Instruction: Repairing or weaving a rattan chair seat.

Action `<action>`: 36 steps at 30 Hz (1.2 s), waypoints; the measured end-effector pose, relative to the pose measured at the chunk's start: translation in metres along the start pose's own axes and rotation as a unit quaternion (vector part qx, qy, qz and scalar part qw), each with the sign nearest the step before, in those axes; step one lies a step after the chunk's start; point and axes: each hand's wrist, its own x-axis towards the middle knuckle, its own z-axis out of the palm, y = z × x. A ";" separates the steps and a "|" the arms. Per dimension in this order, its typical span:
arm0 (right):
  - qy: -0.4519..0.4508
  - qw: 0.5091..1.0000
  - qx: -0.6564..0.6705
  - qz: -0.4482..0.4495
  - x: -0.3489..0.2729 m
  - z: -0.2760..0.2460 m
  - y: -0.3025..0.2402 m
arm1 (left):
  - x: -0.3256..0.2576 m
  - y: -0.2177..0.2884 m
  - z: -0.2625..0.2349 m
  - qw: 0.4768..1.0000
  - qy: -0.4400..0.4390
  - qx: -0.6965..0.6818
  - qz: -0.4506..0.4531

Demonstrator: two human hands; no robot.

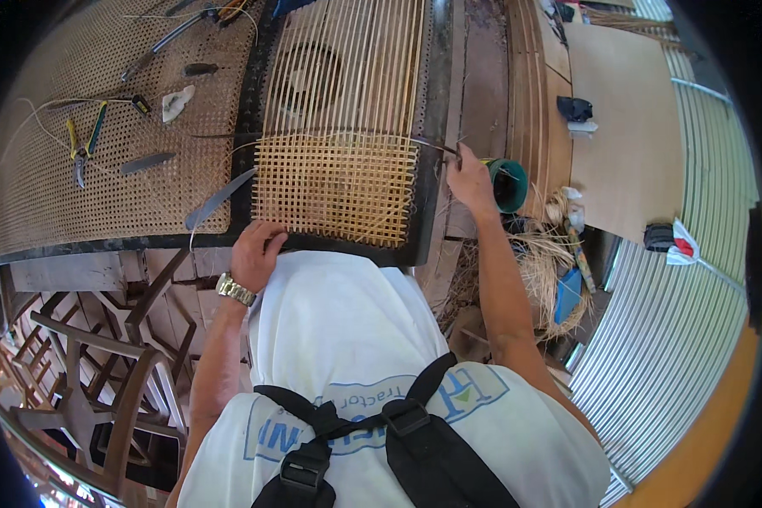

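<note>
A dark frame [427, 203] holds a cane panel, its near part an open woven mesh [330, 182]. Beyond the mesh, bare lengthwise cane strands [356, 68] run away from me. A long thin dark rod [432, 146] lies crosswise among the strands at the far edge of the weave, its tip sticking out on the left. My right hand [472, 182] is closed on the rod's right end, outside the frame. My left hand [258, 252], wearing a metal watch, rests on the near edge of the frame at the mesh's left corner, fingers flat and thumb apart, holding nothing.
A larger cane panel on the left bears pliers [80, 144], knife blades [220, 199] and a white scrap [177, 103]. Right of the frame stand a green bucket [508, 184] and a heap of cane fibres [542, 271]. Wooden chair frames [85, 339] stand at lower left.
</note>
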 end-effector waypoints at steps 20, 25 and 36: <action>-0.020 0.988 0.051 -0.146 0.039 -0.048 0.005 | -0.076 0.040 0.052 0.971 0.134 -0.013 -0.198; 0.043 0.958 0.218 -0.183 0.042 -0.023 0.002 | -0.095 0.046 0.069 0.947 0.194 -0.052 -0.251; -0.031 0.972 0.192 -0.129 0.001 -0.016 -0.008 | -0.103 0.059 0.098 0.941 0.199 -0.070 -0.266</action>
